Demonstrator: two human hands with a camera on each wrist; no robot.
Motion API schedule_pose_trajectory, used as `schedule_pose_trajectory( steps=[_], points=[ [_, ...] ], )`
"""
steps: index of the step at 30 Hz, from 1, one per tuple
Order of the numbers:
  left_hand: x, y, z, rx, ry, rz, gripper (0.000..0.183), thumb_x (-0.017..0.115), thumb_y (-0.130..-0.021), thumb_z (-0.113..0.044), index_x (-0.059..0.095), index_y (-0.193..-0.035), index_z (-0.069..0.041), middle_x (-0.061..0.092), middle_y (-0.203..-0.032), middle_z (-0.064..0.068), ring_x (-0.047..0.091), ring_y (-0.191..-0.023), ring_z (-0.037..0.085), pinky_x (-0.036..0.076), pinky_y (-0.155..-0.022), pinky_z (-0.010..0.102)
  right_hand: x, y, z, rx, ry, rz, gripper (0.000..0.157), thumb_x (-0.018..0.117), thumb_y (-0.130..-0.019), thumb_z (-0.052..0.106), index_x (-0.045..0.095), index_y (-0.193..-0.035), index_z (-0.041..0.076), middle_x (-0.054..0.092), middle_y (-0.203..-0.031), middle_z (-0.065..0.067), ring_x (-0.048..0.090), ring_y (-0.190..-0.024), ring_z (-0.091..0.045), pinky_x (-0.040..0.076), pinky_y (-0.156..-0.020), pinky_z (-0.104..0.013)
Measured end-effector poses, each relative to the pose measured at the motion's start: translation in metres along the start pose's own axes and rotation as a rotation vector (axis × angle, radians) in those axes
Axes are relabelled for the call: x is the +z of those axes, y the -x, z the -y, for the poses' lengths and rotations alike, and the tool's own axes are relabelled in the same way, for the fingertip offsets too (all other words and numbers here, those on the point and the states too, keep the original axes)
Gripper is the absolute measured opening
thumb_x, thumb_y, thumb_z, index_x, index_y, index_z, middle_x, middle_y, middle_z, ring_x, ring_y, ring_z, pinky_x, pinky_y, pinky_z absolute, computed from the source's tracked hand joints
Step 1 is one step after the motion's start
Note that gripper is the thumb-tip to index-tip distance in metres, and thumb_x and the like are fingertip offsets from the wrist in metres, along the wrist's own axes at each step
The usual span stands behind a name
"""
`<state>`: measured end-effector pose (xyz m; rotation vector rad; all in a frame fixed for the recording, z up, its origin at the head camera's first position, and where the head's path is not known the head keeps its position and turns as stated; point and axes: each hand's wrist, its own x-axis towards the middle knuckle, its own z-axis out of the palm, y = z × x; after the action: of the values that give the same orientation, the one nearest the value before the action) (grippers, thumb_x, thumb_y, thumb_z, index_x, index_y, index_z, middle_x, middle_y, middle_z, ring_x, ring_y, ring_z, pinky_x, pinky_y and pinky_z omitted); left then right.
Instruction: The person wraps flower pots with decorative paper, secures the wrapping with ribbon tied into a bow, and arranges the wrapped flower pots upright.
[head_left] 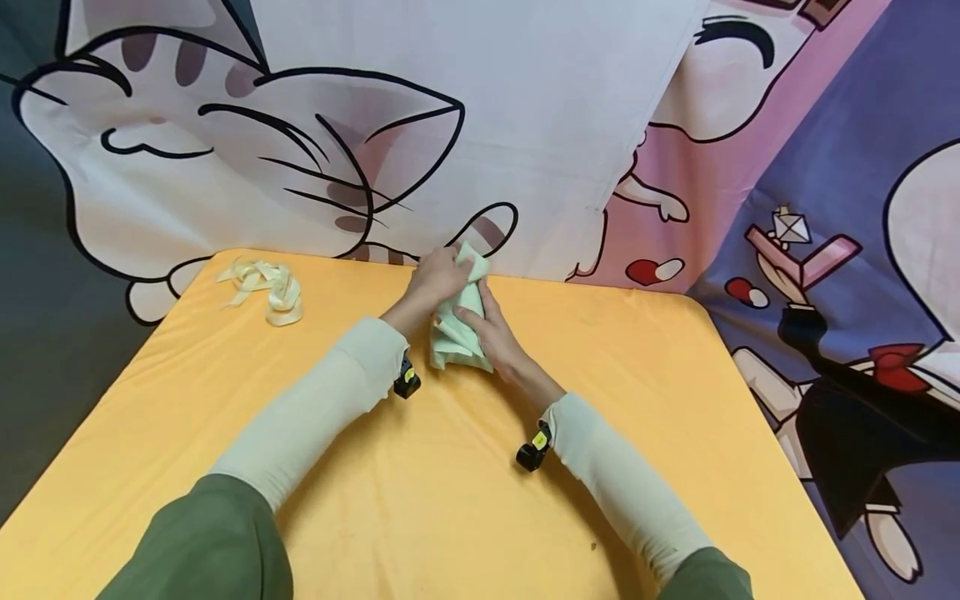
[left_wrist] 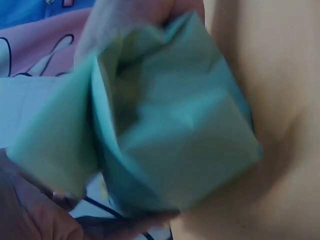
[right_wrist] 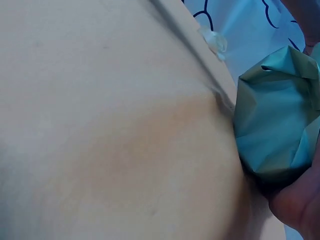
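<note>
A pale green paper wrap (head_left: pixel 459 343) with creased, folded sides is held near the back edge of the table. My left hand (head_left: pixel 437 277) pinches its narrow upper end, with fingers bent over the paper. Around the right side of the wrap my right hand (head_left: pixel 497 335) holds on, its thumb lying across the front. In the left wrist view the wrap's folded end (left_wrist: pixel 185 130) faces the camera and a loose flap sticks out. The right wrist view shows the crumpled paper (right_wrist: pixel 275 115) beside the right hand (right_wrist: pixel 300 205). Whatever lies inside the wrap is hidden.
A pale yellow ribbon (head_left: pixel 283 298) lies loosely coiled at the table's back left. Yellow cloth covers the table (head_left: pixel 420 492). Behind it hangs a cartoon-printed curtain (head_left: pixel 540 150), and another printed cloth (head_left: pixel 825 250) hangs along the right side.
</note>
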<state>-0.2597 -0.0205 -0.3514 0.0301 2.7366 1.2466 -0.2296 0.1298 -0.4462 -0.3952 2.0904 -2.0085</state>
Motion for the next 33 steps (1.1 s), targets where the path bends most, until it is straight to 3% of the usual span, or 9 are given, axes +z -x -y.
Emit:
schedule_pose_trajectory(
  steps=[5, 11, 14, 16, 19, 22, 26, 30, 33],
  points=[
    [0.002, -0.01, 0.015, 0.043, -0.012, -0.085, 0.04, 0.041, -0.124, -0.034, 0.064, -0.107, -0.006, 0.054, -0.086, 0.008, 0.054, -0.07, 0.021, 0.047, -0.065, 0.032, 0.002, 0.005, 0.0, 0.081, 0.005, -0.077, 0.097, 0.061, -0.113, 0.042, -0.002, -0.183, 0.019, -0.003, -0.192, -0.009, 0.03, -0.164, -0.028, 0.019, -0.142, -0.046],
    [0.007, -0.012, 0.032, 0.127, 0.011, -0.166, 0.042, 0.044, -0.124, -0.034, 0.054, -0.092, -0.008, 0.049, -0.092, 0.008, 0.049, -0.082, 0.025, 0.04, -0.075, 0.035, 0.003, 0.007, 0.005, 0.103, -0.004, -0.101, 0.106, 0.065, -0.11, 0.045, -0.007, -0.182, 0.016, -0.008, -0.192, -0.01, 0.011, -0.175, -0.029, 0.007, -0.146, -0.048],
    [0.012, -0.012, 0.043, 0.108, 0.034, -0.181, 0.042, 0.048, -0.122, -0.04, 0.057, -0.101, -0.005, 0.054, -0.109, 0.013, 0.05, -0.093, 0.029, 0.043, -0.08, 0.04, 0.003, 0.007, 0.004, 0.107, 0.014, -0.106, 0.107, 0.064, -0.11, 0.046, -0.009, -0.182, 0.016, -0.011, -0.192, -0.008, -0.004, -0.178, -0.025, 0.003, -0.146, -0.048],
    [0.021, -0.029, 0.064, 0.045, 0.076, -0.167, 0.047, 0.051, -0.119, -0.051, 0.059, -0.122, -0.005, 0.057, -0.127, 0.016, 0.055, -0.105, 0.031, 0.048, -0.089, 0.045, 0.005, 0.006, 0.003, 0.109, 0.016, -0.105, 0.108, 0.065, -0.11, 0.045, -0.01, -0.182, 0.015, -0.013, -0.191, -0.008, -0.006, -0.178, -0.024, 0.003, -0.146, -0.047],
    [0.039, -0.063, 0.099, -0.123, 0.126, -0.083, 0.086, 0.049, -0.112, -0.071, 0.041, -0.161, -0.001, 0.052, -0.158, 0.026, 0.06, -0.134, 0.041, 0.054, -0.11, 0.055, 0.006, 0.006, 0.0, 0.121, 0.004, -0.106, 0.109, 0.065, -0.111, 0.044, -0.011, -0.181, 0.012, -0.013, -0.191, -0.01, -0.007, -0.178, -0.024, 0.003, -0.146, -0.047],
    [0.053, -0.086, 0.12, -0.236, 0.103, 0.016, 0.108, 0.04, -0.106, -0.085, 0.038, -0.169, 0.002, 0.054, -0.162, 0.029, 0.063, -0.139, 0.044, 0.057, -0.112, 0.057, 0.005, 0.008, -0.002, 0.139, -0.002, -0.103, 0.11, 0.065, -0.111, 0.044, -0.014, -0.18, 0.009, -0.015, -0.191, -0.011, -0.009, -0.178, -0.024, 0.0, -0.146, -0.047],
    [0.047, -0.077, 0.114, -0.261, 0.06, 0.123, 0.111, 0.028, -0.1, -0.095, 0.067, -0.146, -0.002, 0.069, -0.14, 0.023, 0.071, -0.101, 0.034, 0.061, -0.082, 0.044, 0.003, 0.011, 0.0, 0.149, 0.01, -0.086, 0.111, 0.063, -0.112, 0.047, -0.016, -0.179, 0.007, -0.012, -0.191, -0.015, -0.007, -0.178, -0.026, -0.005, -0.146, -0.049],
    [0.02, -0.039, 0.086, -0.249, 0.18, 0.257, 0.116, 0.026, -0.096, -0.102, 0.07, -0.135, -0.002, 0.072, -0.123, 0.022, 0.075, -0.082, 0.027, 0.065, -0.067, 0.038, 0.001, 0.01, 0.005, 0.169, 0.052, -0.053, 0.112, 0.061, -0.113, 0.052, -0.018, -0.178, 0.006, -0.015, -0.19, -0.015, -0.009, -0.178, -0.027, -0.004, -0.146, -0.051],
    [0.0, -0.01, 0.067, -0.251, 0.277, 0.401, 0.111, 0.031, -0.094, -0.103, 0.071, -0.124, -0.003, 0.075, -0.113, 0.018, 0.079, -0.079, 0.025, 0.069, -0.069, 0.038, 0.001, 0.009, 0.008, 0.186, 0.08, -0.023, 0.112, 0.059, -0.114, 0.054, -0.02, -0.178, 0.008, -0.02, -0.19, -0.011, -0.012, -0.178, -0.026, 0.0, -0.146, -0.05]
  ],
)
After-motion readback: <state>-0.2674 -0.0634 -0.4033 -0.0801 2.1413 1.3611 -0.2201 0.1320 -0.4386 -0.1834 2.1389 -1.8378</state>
